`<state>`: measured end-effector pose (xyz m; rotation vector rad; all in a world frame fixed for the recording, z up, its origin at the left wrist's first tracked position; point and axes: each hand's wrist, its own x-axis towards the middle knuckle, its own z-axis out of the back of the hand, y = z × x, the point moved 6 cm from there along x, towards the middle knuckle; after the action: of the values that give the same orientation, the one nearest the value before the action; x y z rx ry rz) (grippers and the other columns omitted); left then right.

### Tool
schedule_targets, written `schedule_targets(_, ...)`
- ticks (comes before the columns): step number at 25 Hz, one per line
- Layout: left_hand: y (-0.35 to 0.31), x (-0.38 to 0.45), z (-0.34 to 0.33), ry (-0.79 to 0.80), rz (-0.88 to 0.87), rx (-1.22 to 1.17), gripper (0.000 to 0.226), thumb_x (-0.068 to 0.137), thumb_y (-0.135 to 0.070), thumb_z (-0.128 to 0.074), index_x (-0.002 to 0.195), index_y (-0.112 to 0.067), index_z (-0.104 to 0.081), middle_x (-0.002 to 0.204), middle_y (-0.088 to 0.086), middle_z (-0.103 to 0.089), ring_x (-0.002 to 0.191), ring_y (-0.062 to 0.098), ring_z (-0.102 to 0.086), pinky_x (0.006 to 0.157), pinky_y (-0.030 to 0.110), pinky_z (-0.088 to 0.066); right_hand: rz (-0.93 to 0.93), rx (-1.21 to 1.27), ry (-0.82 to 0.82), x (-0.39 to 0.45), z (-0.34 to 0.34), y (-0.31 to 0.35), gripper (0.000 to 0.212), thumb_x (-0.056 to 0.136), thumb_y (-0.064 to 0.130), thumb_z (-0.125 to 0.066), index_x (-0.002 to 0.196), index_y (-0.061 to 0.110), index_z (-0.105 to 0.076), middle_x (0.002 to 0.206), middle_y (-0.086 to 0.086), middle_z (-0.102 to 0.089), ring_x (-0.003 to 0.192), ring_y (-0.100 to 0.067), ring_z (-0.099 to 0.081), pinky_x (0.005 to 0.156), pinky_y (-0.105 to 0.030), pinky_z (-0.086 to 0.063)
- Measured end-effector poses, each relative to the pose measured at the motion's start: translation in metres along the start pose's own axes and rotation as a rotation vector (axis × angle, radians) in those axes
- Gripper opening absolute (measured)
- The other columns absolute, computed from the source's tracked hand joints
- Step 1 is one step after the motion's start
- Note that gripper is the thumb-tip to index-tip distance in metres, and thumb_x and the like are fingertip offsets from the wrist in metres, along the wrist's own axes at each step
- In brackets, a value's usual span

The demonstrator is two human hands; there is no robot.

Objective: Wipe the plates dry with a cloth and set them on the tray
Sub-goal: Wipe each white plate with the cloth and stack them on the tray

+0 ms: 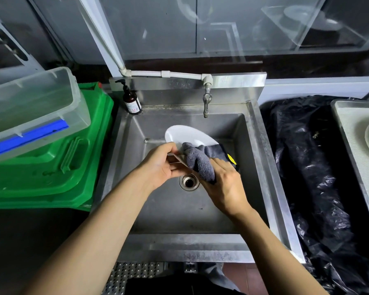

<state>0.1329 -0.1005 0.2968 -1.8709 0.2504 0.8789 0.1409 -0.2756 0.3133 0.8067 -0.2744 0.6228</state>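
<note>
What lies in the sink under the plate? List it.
Under the plate, the sink floor shows bare steel and the drain. The cloth and both hands hide the rest.

Commercial kitchen: steel sink point(254, 133)

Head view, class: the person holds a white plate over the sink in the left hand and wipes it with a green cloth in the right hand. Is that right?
Not quite. The cloth is grey, not green, as the head view shows. The rest stands: the left hand holds the white plate over the sink, and the right hand wipes it with the cloth.
</note>
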Motion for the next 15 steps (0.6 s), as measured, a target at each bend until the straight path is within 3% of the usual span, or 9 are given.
schedule_targets(2, 0.0, -0.001, -0.001, 0.053, 0.023, 0.045, 0.016, 0.091, -0.02, -0.058, 0.095, -0.006, -0.063, 0.081, 0.016, -0.076, 0.078, 0.034, -0.075, 0.073, 0.051, -0.062, -0.172, 0.123, 0.05, 0.002, -0.003, -0.012, 0.022, 0.085, 0.026, -0.082, 0.082, 0.022, -0.06, 0.071, 0.003, -0.063, 0.063, -0.017, -0.051, 0.059, -0.036, -0.045)
schedule_targets(4, 0.001, 0.002, 0.003, 0.08, 0.041, 0.107, 0.035, 0.09, -0.036, -0.067, 0.111, -0.008, -0.065, 0.101, 0.019, -0.076, 0.093, 0.037, -0.074, 0.079, 0.053, -0.061, -0.435, 0.341, 0.024, 0.003, -0.006, -0.024, 0.029, 0.087, 0.037, -0.077, 0.077, 0.018, -0.057, 0.063, 0.002, -0.063, 0.054, -0.013, -0.051, 0.053, -0.036, -0.048)
schedule_targets(7, 0.003, 0.006, 0.018, 0.003, -0.029, 0.227, 0.025, 0.093, -0.032, -0.065, 0.112, -0.016, -0.064, 0.112, 0.016, -0.074, 0.096, 0.034, -0.073, 0.078, 0.047, -0.062, -0.758, 0.62, -0.198, 0.004, 0.0, -0.052, 0.028, 0.082, 0.037, -0.082, 0.073, 0.014, -0.069, 0.063, 0.006, -0.071, 0.059, -0.002, -0.06, 0.056, -0.027, -0.053)
schedule_targets(10, 0.022, 0.009, 0.038, -0.129, -0.03, 0.418, 0.012, 0.093, -0.026, -0.064, 0.102, -0.018, -0.062, 0.107, 0.006, -0.067, 0.102, 0.028, -0.066, 0.089, 0.043, -0.059, -1.084, 0.883, -0.249, -0.005, -0.005, -0.076, 0.034, 0.073, 0.042, -0.087, 0.08, 0.011, -0.075, 0.07, -0.004, -0.075, 0.068, -0.019, -0.073, 0.066, -0.037, -0.061)
schedule_targets(12, 0.038, 0.009, 0.042, -0.159, 0.044, 0.435, 0.013, 0.09, -0.027, -0.067, 0.099, -0.018, -0.061, 0.101, 0.005, -0.063, 0.103, 0.027, -0.062, 0.095, 0.041, -0.055, -1.181, 0.996, -0.265, -0.011, -0.01, -0.084, 0.029, 0.079, 0.036, -0.086, 0.087, 0.01, -0.074, 0.075, -0.007, -0.077, 0.069, -0.021, -0.075, 0.065, -0.037, -0.061)
schedule_targets(15, 0.051, 0.004, 0.036, -0.097, 0.148, 0.278, 0.016, 0.089, -0.027, -0.066, 0.101, -0.017, -0.061, 0.114, 0.013, -0.066, 0.11, 0.029, -0.063, 0.098, 0.043, -0.052, -1.174, 1.169, -0.267, -0.012, -0.016, -0.082, 0.009, 0.093, 0.028, -0.073, 0.089, 0.021, -0.068, 0.07, 0.0, -0.069, 0.065, -0.012, -0.068, 0.061, -0.03, -0.057)
